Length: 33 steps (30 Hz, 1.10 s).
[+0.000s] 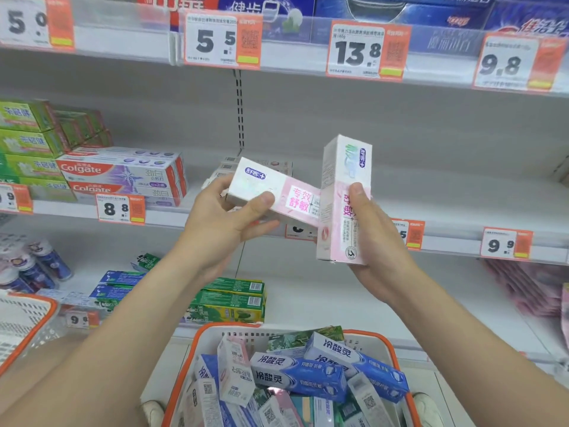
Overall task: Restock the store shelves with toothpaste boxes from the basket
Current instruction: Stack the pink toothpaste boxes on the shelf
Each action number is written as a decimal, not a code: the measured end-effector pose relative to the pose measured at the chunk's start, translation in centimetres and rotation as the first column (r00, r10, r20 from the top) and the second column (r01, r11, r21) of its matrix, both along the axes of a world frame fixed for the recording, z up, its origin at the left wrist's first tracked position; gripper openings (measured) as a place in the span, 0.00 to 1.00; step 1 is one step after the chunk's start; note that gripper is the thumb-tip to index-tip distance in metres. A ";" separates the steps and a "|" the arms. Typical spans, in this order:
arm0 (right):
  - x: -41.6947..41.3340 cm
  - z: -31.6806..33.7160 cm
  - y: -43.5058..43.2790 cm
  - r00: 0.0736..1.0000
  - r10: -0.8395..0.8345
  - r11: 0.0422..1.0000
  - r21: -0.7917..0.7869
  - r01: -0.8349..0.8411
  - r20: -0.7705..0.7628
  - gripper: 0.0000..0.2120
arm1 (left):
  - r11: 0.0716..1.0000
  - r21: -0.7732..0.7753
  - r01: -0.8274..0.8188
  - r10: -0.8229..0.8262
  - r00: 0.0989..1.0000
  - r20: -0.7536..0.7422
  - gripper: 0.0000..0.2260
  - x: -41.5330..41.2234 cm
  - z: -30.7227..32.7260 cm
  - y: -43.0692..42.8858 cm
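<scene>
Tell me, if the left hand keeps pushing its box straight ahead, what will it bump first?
Probably the upright pink box in the right hand. The left hand aims its box rightward, and the two boxes already look close or touching.

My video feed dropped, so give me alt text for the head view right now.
Each hand holds a pink-and-white toothpaste box before a mostly bare middle shelf: the left hand holds one box lying flat, the right hand holds another box upright. Below, an orange-rimmed basket holds many mixed boxes, several of them blue.
</scene>
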State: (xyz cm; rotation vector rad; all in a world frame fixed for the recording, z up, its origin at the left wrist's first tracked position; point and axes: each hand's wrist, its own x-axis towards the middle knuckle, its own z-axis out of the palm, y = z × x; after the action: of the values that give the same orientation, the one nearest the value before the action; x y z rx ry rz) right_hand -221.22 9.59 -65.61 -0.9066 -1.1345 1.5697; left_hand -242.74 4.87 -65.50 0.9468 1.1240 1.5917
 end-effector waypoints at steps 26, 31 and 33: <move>-2.1 2.4 0.9 0.751 -0.099 0.748 0.546 -0.376 0.653 0.29 | 0.988 0.003 0.153 -0.152 0.982 -0.116 0.25 -2.5 3.1 1.0; -5.3 4.7 6.9 0.447 -0.502 0.598 0.671 -0.438 0.740 0.38 | 0.980 -0.053 -0.191 0.151 0.892 -0.426 0.12 -7.6 2.2 4.0; -7.8 5.1 9.6 0.332 -0.541 0.591 0.631 -0.503 0.772 0.40 | 0.925 0.027 -0.378 0.310 0.712 -0.631 0.08 -8.8 1.2 4.9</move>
State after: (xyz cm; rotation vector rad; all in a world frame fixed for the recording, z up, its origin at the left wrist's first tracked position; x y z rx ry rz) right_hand -228.99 19.23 -60.46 -1.1352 -2.4130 0.0158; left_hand -251.54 9.76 -64.28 1.3049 1.9326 1.5122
